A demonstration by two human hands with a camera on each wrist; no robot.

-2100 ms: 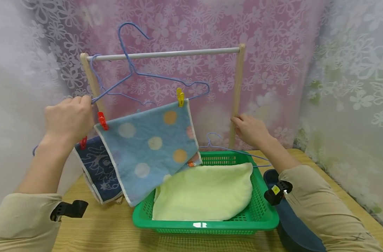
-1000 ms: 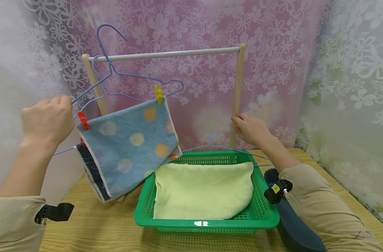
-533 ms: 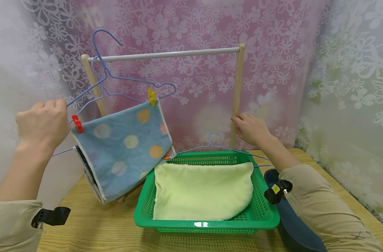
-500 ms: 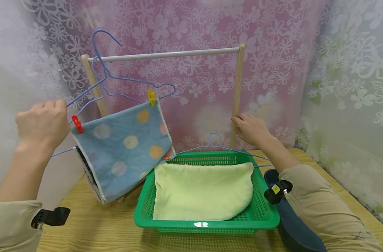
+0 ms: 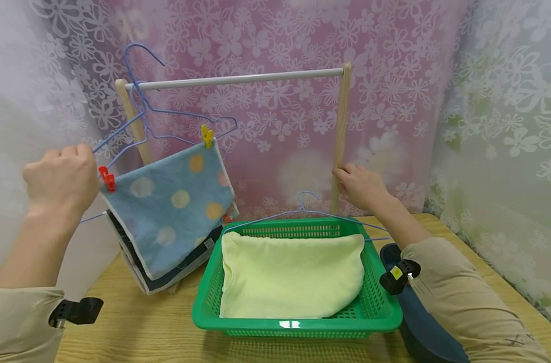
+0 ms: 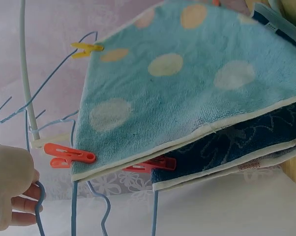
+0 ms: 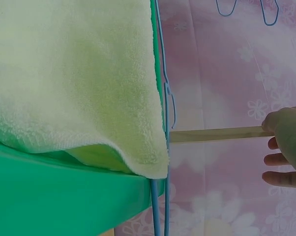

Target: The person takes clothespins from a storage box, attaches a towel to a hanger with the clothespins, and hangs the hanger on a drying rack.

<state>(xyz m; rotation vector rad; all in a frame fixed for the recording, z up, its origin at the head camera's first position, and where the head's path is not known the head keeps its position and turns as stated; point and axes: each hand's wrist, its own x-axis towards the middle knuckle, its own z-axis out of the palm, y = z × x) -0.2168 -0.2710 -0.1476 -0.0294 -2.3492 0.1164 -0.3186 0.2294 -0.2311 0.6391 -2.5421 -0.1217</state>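
Observation:
My left hand (image 5: 62, 179) grips the left end of a blue wire hanger (image 5: 118, 132), which tilts in front of the rack's left part. From it hangs a pale blue towel (image 5: 166, 201) with dots, held by a red clothespin (image 5: 106, 179) and a yellow clothespin (image 5: 206, 136). The hanger's hook is near the white rail (image 5: 248, 78); whether it touches is unclear. Behind hangs a dark blue patterned towel (image 6: 236, 135) on a second hanger, also with a red clothespin. My right hand (image 5: 361, 186) holds the rack's right wooden post (image 5: 342, 121) between thumb and fingers.
A green basket (image 5: 293, 323) with a folded pale yellow towel (image 5: 293, 277) stands in the middle of the wooden table. A bare blue hanger (image 5: 302, 207) leans at its back. Something dark blue (image 5: 425, 322) lies under my right forearm. Patterned curtains surround the table.
My left hand has moved left, taking the hanger and dotted towel toward the rack's left end. Most recently, the hanger's free end has swung further left. My right hand has stayed on the post.

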